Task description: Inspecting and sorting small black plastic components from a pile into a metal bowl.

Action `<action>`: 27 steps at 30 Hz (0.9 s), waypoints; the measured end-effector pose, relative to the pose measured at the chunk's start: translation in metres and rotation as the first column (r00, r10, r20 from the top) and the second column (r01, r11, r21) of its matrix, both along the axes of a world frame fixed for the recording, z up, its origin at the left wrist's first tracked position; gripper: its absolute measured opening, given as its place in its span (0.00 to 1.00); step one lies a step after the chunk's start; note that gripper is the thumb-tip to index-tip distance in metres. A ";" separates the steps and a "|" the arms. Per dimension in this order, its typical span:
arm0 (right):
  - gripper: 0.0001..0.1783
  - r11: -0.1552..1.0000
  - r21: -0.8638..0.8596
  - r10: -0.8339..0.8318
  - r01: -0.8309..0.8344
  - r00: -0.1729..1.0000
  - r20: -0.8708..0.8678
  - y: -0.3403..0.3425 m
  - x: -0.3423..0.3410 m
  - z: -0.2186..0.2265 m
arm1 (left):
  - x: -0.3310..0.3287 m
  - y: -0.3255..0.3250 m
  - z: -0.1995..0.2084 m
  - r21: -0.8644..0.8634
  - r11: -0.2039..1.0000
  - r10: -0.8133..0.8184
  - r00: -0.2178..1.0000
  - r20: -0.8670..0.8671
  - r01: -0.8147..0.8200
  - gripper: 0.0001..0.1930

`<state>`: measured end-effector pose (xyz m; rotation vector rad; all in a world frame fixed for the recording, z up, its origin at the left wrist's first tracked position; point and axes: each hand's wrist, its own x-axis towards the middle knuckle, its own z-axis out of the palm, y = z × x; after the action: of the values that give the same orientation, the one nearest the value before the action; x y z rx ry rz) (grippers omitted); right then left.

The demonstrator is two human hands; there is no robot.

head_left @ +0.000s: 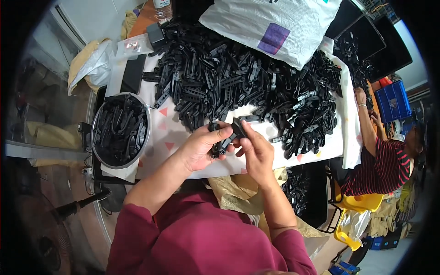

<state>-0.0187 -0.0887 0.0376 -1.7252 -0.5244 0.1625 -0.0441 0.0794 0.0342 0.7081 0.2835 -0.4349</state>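
Close in front of my body, over the table's near edge, both hands meet on black plastic parts. My left hand [200, 145] is closed, thumb on top, around a long narrow black plastic part [223, 145]. Fingers of my right hand [258, 153] pinch a small dark block-like piece [237, 129] against it. Whether the two pieces are joined I cannot tell, as fingers cover the contact. Just beyond my hands spreads a large heap of slotted black plastic parts [206, 78]. Another heap of black parts with shiny metal bits [307, 114] lies to the right.
A round tub [147, 133] full of black parts stands at left, near a dark flat phone-like slab [133, 73]. A white woven sack [266, 27] rests behind the heaps. At right a person in a striped shirt [380, 165] works by a blue crate [393, 101].
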 end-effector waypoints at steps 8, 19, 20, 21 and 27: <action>0.14 0.928 0.360 0.136 -0.098 0.988 -0.079 -0.026 0.005 0.012 | 0.000 0.001 0.018 0.231 0.973 0.001 0.998 0.066 -0.016 0.12; 0.11 0.989 -0.136 0.096 -0.048 0.926 0.366 -0.023 -0.010 0.032 | -0.003 0.006 0.023 0.675 0.723 -0.286 0.825 0.488 -0.149 0.08; 0.11 0.992 -0.124 0.086 -0.036 0.899 0.429 -0.024 -0.012 0.033 | -0.004 0.007 0.024 0.712 0.686 -0.343 0.798 0.496 -0.148 0.08; 0.11 0.991 -0.131 0.080 -0.023 0.889 0.450 -0.025 -0.013 0.033 | -0.007 0.006 0.026 0.720 0.672 -0.336 0.793 0.508 -0.176 0.09; 0.11 0.990 -0.136 0.036 0.039 0.864 0.503 -0.026 -0.019 0.026 | -0.012 0.004 0.023 0.767 0.447 -0.524 0.561 0.641 -0.459 0.22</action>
<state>-0.0381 -0.1142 0.0633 -1.9113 -0.9138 -0.2729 -0.0561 0.0839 0.0571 1.9653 -0.5345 0.1496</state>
